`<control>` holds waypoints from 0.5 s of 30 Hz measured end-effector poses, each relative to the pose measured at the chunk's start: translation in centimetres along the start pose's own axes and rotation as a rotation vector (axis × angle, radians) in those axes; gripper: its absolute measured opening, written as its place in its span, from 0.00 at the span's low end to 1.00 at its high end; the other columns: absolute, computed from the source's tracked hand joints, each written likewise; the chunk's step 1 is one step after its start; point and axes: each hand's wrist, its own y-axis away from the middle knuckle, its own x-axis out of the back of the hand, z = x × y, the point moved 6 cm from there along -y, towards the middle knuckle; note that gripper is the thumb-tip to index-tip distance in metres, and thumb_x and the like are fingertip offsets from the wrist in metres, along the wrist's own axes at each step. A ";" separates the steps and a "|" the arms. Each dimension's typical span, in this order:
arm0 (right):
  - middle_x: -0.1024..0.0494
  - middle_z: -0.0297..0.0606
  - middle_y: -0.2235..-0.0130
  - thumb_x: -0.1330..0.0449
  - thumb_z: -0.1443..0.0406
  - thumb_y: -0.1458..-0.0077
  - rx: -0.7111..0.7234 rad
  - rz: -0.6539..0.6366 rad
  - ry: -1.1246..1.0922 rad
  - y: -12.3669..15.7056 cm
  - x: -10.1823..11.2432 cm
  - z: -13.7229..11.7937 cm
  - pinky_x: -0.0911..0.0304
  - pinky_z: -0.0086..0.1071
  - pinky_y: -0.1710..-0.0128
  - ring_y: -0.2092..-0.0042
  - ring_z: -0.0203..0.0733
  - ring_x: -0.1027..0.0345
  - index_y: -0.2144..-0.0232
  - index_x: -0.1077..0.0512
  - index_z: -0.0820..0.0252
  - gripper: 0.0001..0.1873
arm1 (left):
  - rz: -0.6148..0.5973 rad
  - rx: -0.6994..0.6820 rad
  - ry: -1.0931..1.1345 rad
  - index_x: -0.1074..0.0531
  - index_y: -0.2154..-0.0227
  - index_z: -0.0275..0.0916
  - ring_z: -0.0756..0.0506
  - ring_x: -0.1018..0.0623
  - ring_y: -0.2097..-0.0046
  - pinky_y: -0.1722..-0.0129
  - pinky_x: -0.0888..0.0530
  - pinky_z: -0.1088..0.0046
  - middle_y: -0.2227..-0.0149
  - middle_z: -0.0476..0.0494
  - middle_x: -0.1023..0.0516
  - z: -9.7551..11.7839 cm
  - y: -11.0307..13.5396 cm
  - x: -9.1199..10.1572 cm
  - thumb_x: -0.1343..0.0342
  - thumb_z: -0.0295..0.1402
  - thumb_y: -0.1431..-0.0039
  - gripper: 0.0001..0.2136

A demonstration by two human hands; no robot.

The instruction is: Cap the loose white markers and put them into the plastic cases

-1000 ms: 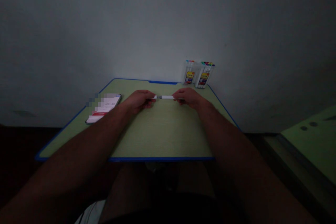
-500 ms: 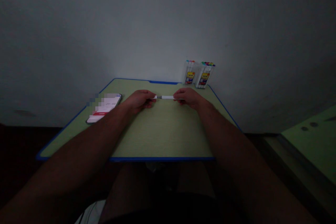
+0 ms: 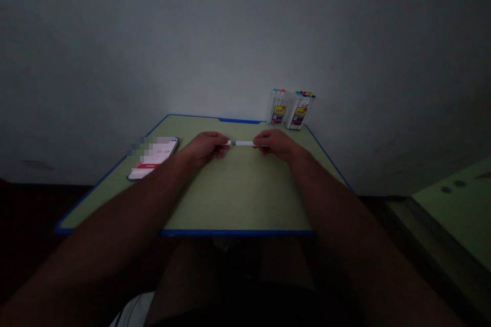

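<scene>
A white marker pen [image 3: 242, 143] lies level between my two hands above the far half of the green desk [image 3: 230, 194]. My left hand [image 3: 205, 146] is closed on its left end, where a short grey section shows beside my fingers. My right hand [image 3: 273, 143] is closed on its right end. Both forearms reach forward over the desk.
A phone [image 3: 153, 157] with a lit screen lies on the desk's left side. Two clear packs of coloured markers [image 3: 291, 109] stand against the wall at the far right corner. Another green desk [image 3: 456, 204] sits to the right.
</scene>
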 end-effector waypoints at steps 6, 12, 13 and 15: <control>0.26 0.34 0.80 0.31 0.70 0.55 0.003 -0.009 -0.007 0.1 -0.1 -0.1 0.40 0.25 0.79 0.79 0.30 0.38 0.78 0.26 0.64 0.06 | 0.001 0.003 0.008 0.26 0.75 0.33 0.53 0.30 0.78 0.79 0.31 0.76 0.75 0.42 0.23 0.1 0.2 -0.2 0.42 0.21 0.44 0.06; 0.26 0.35 0.80 0.30 0.70 0.56 0.003 -0.011 -0.048 0.2 -0.3 -0.2 0.40 0.25 0.79 0.79 0.31 0.37 0.78 0.26 0.64 0.07 | -0.001 -0.018 0.033 0.27 0.76 0.33 0.53 0.30 0.80 0.81 0.33 0.77 0.76 0.42 0.24 0.1 0.1 -0.2 0.38 0.21 0.47 0.05; 0.26 0.34 0.80 0.30 0.70 0.56 -0.001 -0.006 -0.051 0.2 -0.2 -0.2 0.39 0.25 0.79 0.79 0.31 0.36 0.78 0.26 0.64 0.07 | -0.001 -0.018 0.032 0.27 0.76 0.33 0.53 0.30 0.80 0.81 0.33 0.77 0.76 0.42 0.24 0.1 0.1 -0.1 0.38 0.21 0.47 0.05; 0.26 0.34 0.80 0.31 0.71 0.56 -0.007 0.003 -0.058 0.2 -0.2 -0.2 0.38 0.25 0.78 0.78 0.31 0.35 0.77 0.26 0.64 0.06 | 0.006 -0.017 0.028 0.27 0.75 0.33 0.52 0.29 0.80 0.80 0.32 0.77 0.76 0.41 0.24 0.0 0.0 -0.1 0.39 0.21 0.46 0.05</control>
